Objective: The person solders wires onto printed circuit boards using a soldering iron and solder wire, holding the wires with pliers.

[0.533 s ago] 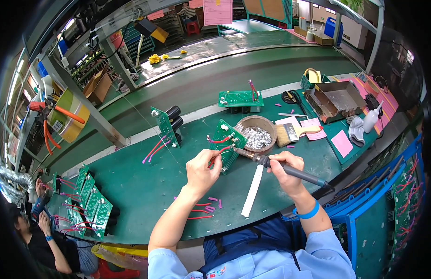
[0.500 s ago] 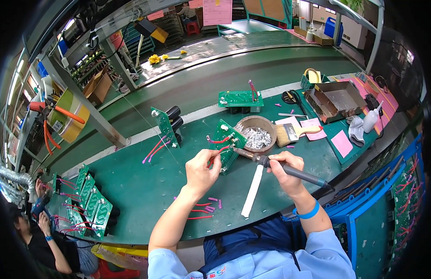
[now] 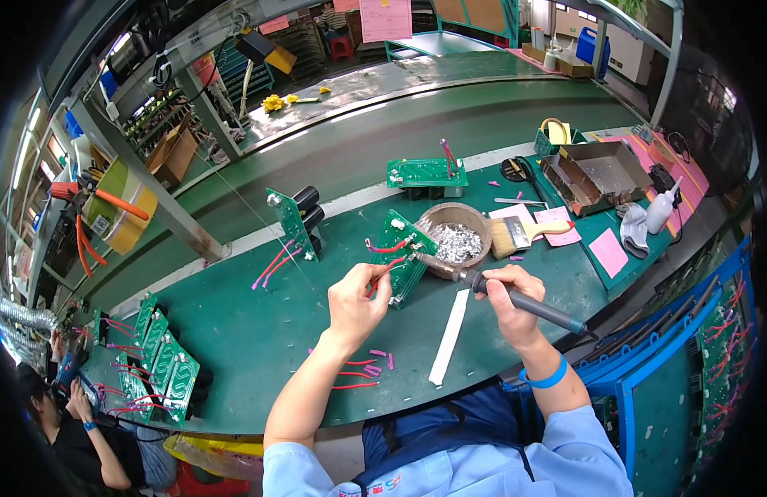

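In the head view my left hand (image 3: 356, 305) pinches a red wire (image 3: 395, 263) against the face of a green circuit board (image 3: 393, 229). The board stands tilted on the bench, and another red wire is on it. My right hand (image 3: 514, 308) grips a soldering iron (image 3: 533, 308) by its dark handle. The iron's tip is at the board, close to the wire's end; whether they touch is too small to tell. Just behind the iron sits a round bowl (image 3: 485, 240) of silvery metal scraps. A white strip (image 3: 448, 338) lies below the iron.
A brush (image 3: 509, 235), a metal tray (image 3: 597, 178) and a white squeeze bottle (image 3: 661, 211) are at right. Two more boards (image 3: 289, 219) (image 3: 427, 173) stand behind. Several wired boards (image 3: 180, 379) are at left, near a co-worker's hand (image 3: 79, 401). Loose red wires (image 3: 356, 374) lie in front.
The soldering iron and my right hand have shifted slightly, with the tip a little higher on the board. My left hand stays almost still on the wire.
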Demonstrator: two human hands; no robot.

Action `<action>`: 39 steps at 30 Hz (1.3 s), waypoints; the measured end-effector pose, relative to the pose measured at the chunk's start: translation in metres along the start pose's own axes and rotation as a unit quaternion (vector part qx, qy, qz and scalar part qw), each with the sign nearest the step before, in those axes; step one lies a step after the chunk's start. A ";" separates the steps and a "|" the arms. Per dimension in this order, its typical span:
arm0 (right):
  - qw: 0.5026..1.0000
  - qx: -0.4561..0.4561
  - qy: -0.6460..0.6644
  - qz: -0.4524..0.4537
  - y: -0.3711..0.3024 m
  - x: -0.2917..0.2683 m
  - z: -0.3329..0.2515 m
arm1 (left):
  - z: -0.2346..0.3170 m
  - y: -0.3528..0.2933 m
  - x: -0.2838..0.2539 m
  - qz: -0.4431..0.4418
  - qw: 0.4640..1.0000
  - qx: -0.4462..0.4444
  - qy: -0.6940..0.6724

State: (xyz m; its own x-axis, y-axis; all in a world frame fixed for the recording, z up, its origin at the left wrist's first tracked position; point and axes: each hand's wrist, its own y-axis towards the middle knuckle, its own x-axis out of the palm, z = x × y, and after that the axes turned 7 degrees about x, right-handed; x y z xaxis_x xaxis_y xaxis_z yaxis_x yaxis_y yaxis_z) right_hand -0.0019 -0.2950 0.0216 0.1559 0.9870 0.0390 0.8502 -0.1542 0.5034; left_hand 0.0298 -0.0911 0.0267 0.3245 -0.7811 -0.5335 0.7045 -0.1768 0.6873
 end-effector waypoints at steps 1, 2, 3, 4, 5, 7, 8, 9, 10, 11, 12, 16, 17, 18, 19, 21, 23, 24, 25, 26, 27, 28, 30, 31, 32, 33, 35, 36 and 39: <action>1.000 -0.016 -0.008 0.005 0.001 0.000 0.000 | 0.000 0.000 0.001 -0.001 1.000 0.002 -0.002; 1.000 -0.017 -0.007 0.005 0.002 0.000 0.001 | 0.000 0.000 0.002 -0.001 1.000 0.002 -0.002; 0.999 -0.025 -0.026 -0.009 0.002 0.000 0.003 | 0.000 0.000 0.003 -0.006 1.000 0.004 -0.004; 0.998 -0.034 -0.045 -0.023 0.003 -0.001 0.004 | 0.000 0.000 0.004 -0.011 1.000 0.007 -0.006; 0.998 -0.035 -0.045 -0.023 0.003 0.000 0.003 | 0.000 0.000 0.005 -0.010 1.000 0.007 -0.006; 0.998 -0.030 -0.038 -0.027 0.002 0.000 0.002 | 0.000 -0.001 0.006 -0.014 1.000 0.018 -0.002; 0.998 -0.031 -0.039 -0.027 0.002 0.000 0.003 | 0.000 -0.001 0.006 -0.014 1.000 0.019 -0.002; 0.998 -0.024 -0.039 -0.032 0.002 0.001 0.003 | 0.000 -0.001 0.006 -0.015 1.000 0.015 0.000; 0.998 -0.017 -0.038 -0.036 0.002 0.001 0.004 | 0.000 -0.002 0.006 -0.015 1.000 0.011 0.002; 0.998 -0.018 -0.038 -0.037 0.003 0.001 0.005 | 0.000 -0.002 0.006 -0.014 1.000 0.012 0.002; 0.999 0.007 -0.017 -0.032 0.003 0.000 0.006 | 0.000 -0.002 0.007 -0.015 1.000 0.006 0.001; 0.992 0.082 0.096 -0.008 0.004 0.001 0.012 | -0.001 -0.002 0.008 -0.016 1.000 -0.018 -0.017; 0.992 0.083 0.096 -0.009 0.004 0.000 0.012 | -0.001 -0.002 0.008 -0.016 1.000 -0.018 -0.017; 0.995 0.068 0.069 -0.014 0.004 -0.001 0.011 | -0.001 -0.002 0.008 -0.017 0.999 -0.029 -0.017; 0.997 0.053 0.042 -0.020 0.004 -0.002 0.010 | -0.001 -0.002 0.009 -0.018 0.999 -0.039 -0.016; 0.998 0.054 0.038 -0.023 0.004 -0.002 0.010 | -0.002 -0.002 0.009 -0.017 0.998 -0.047 -0.022; 0.998 0.055 0.033 -0.025 0.006 -0.001 0.009 | -0.002 -0.002 0.009 -0.016 0.998 -0.056 -0.028; 0.998 0.043 0.024 -0.033 0.007 0.001 0.008 | -0.002 -0.002 0.009 -0.017 0.997 -0.068 -0.021; 0.999 0.030 0.015 -0.040 0.008 0.002 0.007 | -0.001 -0.003 0.008 -0.018 0.997 -0.080 -0.015; 0.999 0.031 0.015 -0.040 0.009 0.002 0.007 | -0.001 -0.003 0.008 -0.019 0.997 -0.080 -0.015; 0.999 0.029 0.010 -0.039 0.010 0.001 0.007 | 0.000 -0.003 0.009 -0.018 0.997 -0.073 -0.017; 0.999 0.027 0.005 -0.038 0.010 0.001 0.007 | 0.000 -0.003 0.009 -0.017 0.997 -0.066 -0.020; 0.999 0.024 -0.010 -0.044 0.012 -0.001 0.003 | 0.001 -0.004 0.008 -0.009 0.998 -0.051 -0.024; 0.998 0.021 -0.025 -0.050 0.013 -0.001 0.002 | 0.002 -0.005 0.007 -0.002 0.999 -0.035 -0.028; 0.998 0.020 -0.025 -0.049 0.014 -0.002 0.000 | 0.002 -0.005 0.007 -0.002 0.999 -0.034 -0.029; 0.998 0.023 -0.031 -0.056 0.014 -0.002 -0.001 | 0.001 -0.006 0.007 0.007 0.999 -0.035 -0.034; 0.997 0.027 -0.039 -0.062 0.015 -0.001 -0.001 | 0.001 -0.005 0.007 0.014 0.999 -0.035 -0.040; 0.998 0.028 -0.028 -0.053 0.015 0.000 0.000 | 0.001 -0.004 0.006 0.013 0.999 -0.034 -0.028; 0.999 0.019 -0.022 -0.043 0.014 0.001 0.000 | 0.003 -0.004 0.005 0.010 1.000 -0.024 -0.015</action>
State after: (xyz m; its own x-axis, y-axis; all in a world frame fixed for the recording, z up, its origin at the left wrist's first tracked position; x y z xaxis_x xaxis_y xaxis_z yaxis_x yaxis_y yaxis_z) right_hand 0.0102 -0.2957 0.0289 0.1021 0.9939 -0.0419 0.8795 -0.0705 0.4707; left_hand 0.0272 -0.0960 0.0228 0.3200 -0.8020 -0.5044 0.7277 -0.1328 0.6729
